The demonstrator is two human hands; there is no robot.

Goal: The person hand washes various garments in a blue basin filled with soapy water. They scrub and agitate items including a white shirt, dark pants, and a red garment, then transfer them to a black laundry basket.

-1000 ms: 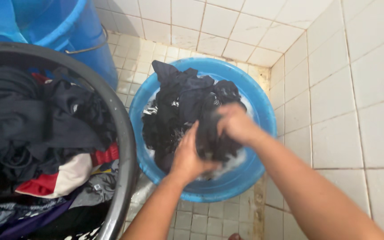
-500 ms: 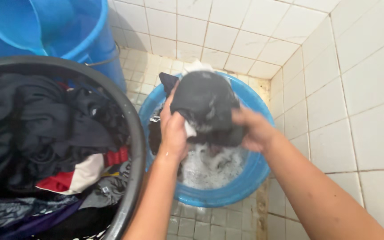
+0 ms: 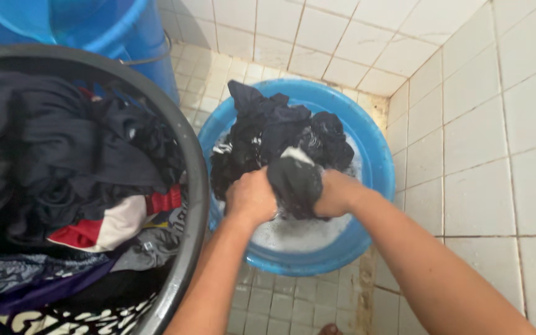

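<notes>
Dark garment (image 3: 294,183) bunched between hands.

A floor (image 3: 268,304) of small pale square tiles with darkened grout carries everything, meeting white tiled walls at the far side and on the right. A round blue basin (image 3: 367,133) stands on it in the corner, just beside a large dark tub (image 3: 195,205) on the left. A blue bucket (image 3: 147,46) stands behind the tub.
</notes>
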